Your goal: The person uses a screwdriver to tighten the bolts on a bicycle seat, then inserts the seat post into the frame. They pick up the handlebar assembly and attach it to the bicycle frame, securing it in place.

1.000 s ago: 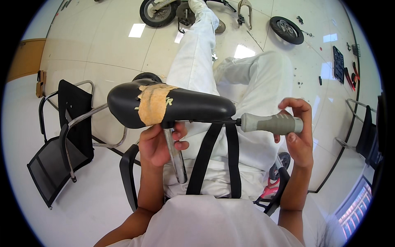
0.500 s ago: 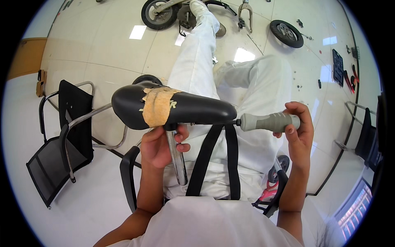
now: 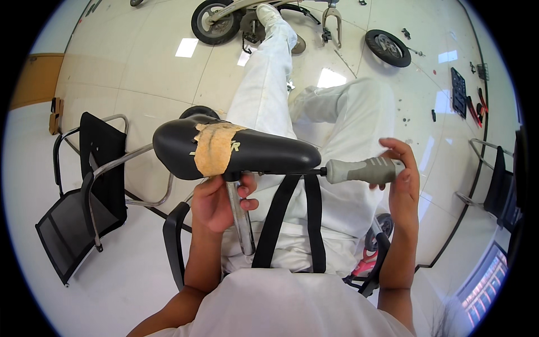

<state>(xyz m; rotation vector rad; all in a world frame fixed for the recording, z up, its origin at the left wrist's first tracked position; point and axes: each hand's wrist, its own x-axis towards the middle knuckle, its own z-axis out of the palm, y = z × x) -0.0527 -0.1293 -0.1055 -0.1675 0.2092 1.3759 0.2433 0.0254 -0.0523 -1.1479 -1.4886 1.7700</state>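
Note:
A black bike saddle [image 3: 269, 147] with a torn tan patch of tape [image 3: 213, 150] lies sideways above my lap, its nose to the right. My left hand [image 3: 216, 205] is wrapped round the top of the chrome seat post [image 3: 240, 219], just under the saddle. At the right, my right hand [image 3: 401, 174] grips the end of a grey screwdriver handle [image 3: 359, 171] with its fingers. The driver's dark shaft runs left beneath the saddle nose; where its tip sits is hidden. Two black straps [image 3: 317, 224] hang over my white clothing.
A black mesh chair [image 3: 101, 168] stands at the left, another [image 3: 499, 180] at the far right. On the tiled floor ahead are a partly dismantled bike [image 3: 224, 19], a fork [image 3: 332, 22], a loose wheel [image 3: 388, 48], a black tool case [image 3: 458, 92] and red-handled tools [image 3: 476, 111].
My right hand has shifted slightly left and turned, its fingers placed differently on the screwdriver handle. The saddle and my left hand have hardly moved.

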